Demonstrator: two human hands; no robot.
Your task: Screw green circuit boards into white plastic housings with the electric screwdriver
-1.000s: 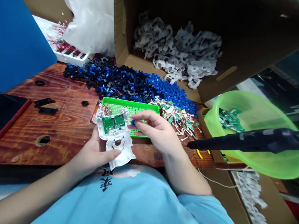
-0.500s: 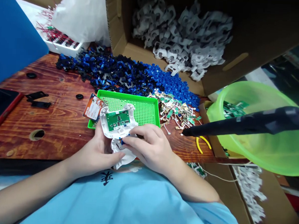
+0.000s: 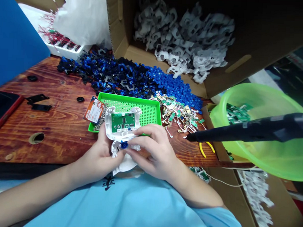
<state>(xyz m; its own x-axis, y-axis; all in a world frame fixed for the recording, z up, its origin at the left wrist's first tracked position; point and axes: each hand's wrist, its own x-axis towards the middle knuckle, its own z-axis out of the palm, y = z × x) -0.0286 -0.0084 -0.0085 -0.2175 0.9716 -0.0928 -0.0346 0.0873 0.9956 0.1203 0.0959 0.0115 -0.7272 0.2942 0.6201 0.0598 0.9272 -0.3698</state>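
Note:
My left hand [image 3: 101, 155] is closed around a white plastic housing [image 3: 109, 133], steadying it above the front of the table. Set in the upper part of the housing is a green circuit board [image 3: 123, 122]. The lower white shell part [image 3: 125, 164] hangs toward my shirt. Where the two white parts meet sits a small blue plastic piece [image 3: 123, 145]. The fingertips of my right hand [image 3: 154, 151] pinch at its right side, with the left thumb just below. Behind the housing lies a green perforated tray [image 3: 155, 110] with small screws [image 3: 100, 122] at its left end.
Heaps of blue and black parts [image 3: 113, 71], blue pieces [image 3: 178, 87] and wired boards [image 3: 179, 115] lie behind. A carton [image 3: 136, 53] holds white parts. A black electric screwdriver [image 3: 242, 128] juts in from the right, before a green basin [image 3: 278, 160] and yellow-handled pliers [image 3: 202, 150].
The housing has turned slightly and shifted a little right. The blue piece now shows more plainly between the white parts, and my right fingers have moved slightly around it.

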